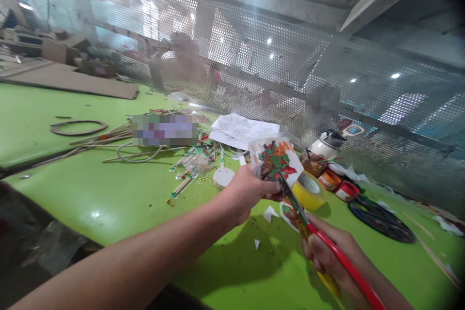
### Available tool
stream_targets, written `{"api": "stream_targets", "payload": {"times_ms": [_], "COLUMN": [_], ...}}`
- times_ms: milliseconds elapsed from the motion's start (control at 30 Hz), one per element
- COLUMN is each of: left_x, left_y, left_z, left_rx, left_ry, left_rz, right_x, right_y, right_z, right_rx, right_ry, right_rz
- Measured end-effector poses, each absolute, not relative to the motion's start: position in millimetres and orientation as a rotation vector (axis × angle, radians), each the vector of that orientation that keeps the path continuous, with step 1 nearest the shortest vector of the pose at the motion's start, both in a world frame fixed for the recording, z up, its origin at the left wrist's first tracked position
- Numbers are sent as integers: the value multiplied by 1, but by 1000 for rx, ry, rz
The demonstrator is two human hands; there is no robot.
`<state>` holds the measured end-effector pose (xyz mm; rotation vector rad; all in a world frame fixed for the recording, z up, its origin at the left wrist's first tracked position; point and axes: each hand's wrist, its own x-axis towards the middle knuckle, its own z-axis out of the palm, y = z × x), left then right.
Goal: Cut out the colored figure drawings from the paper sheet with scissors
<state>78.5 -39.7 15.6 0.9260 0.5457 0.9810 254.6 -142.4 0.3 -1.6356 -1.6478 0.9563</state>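
Note:
My left hand (250, 189) grips the lower edge of a white sheet of paper (276, 157) painted in green, red, orange and brown. My right hand (329, 244) is wrapped round scissors (296, 203) with one red and one yellow handle. Their blades reach up to the lower part of the paper, beside my left fingers. Below lie a painted paper cutout (286, 215), partly hidden by my right hand and the scissors, and white paper scraps (270, 213). A roll of yellow tape (308, 191) stands just behind the scissors.
Orange (330, 180) and red paint pots (347, 191), a dark palette (380, 219) and a white bottle (325, 147) stand at the right. Left of my hand lie sticks and beads (191, 167), a round white disc (223, 177) and printed sheets (241, 130). Perforated metal screen (254, 68) runs behind.

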Motion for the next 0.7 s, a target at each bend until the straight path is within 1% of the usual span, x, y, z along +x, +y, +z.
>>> {"api": "stream_targets", "payload": {"times_ms": [200, 500, 700], "left_x": [78, 77, 76], "left_y": [-40, -39, -39], "left_z": [15, 15, 14], "left_rx": [931, 963, 948], "left_ry": [547, 509, 497], "left_rz": [976, 969, 969], "right_x": [254, 255, 252], "right_y": [-143, -142, -143], "right_z": [5, 7, 11], "right_rx": [-1651, -1602, -1590], "right_ry": [-1655, -1667, -1672], "right_rz": [966, 868, 861]}}
